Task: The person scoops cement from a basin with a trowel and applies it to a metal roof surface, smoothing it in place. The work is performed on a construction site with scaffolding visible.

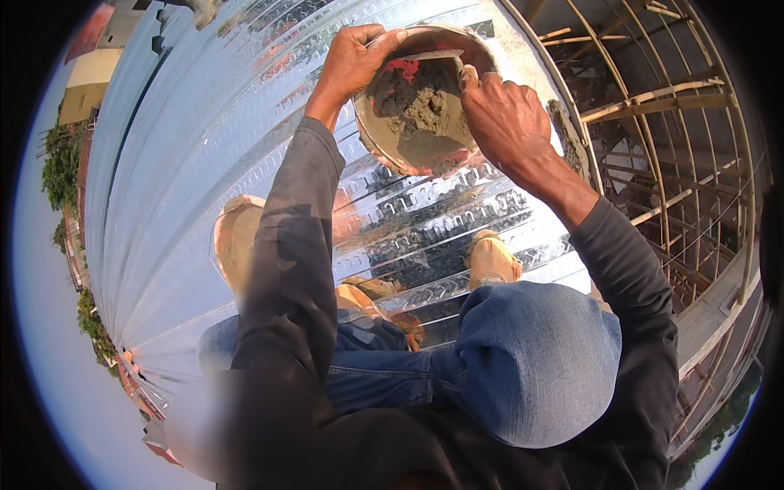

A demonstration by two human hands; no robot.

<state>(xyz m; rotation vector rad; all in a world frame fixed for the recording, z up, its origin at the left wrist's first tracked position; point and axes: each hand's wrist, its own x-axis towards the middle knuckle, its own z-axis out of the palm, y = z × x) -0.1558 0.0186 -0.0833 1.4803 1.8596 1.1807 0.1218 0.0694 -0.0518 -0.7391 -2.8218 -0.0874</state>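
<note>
A round, shallow tub (371, 135) holds wet grey mortar (423, 110), heaped in its middle and smeared up the inner wall, where some red shows through. My left hand (353, 64) grips the tub's far left rim, thumb lying along the edge. In my right hand (508, 118), the fingers are wrapped round the handle of a trowel (433, 55). The trowel's thin blade points left over the tub, near its far wall. Most of the handle is hidden by my fist.
Shiny ribbed metal sheeting (188, 188) spreads under my tan shoes (492, 257). A second mortar-coated tub (235, 237) stands left, partly behind my left forearm. On the right, beyond a concrete edge (590, 163) with mortar on it, lies a drop with bamboo scaffolding (653, 106).
</note>
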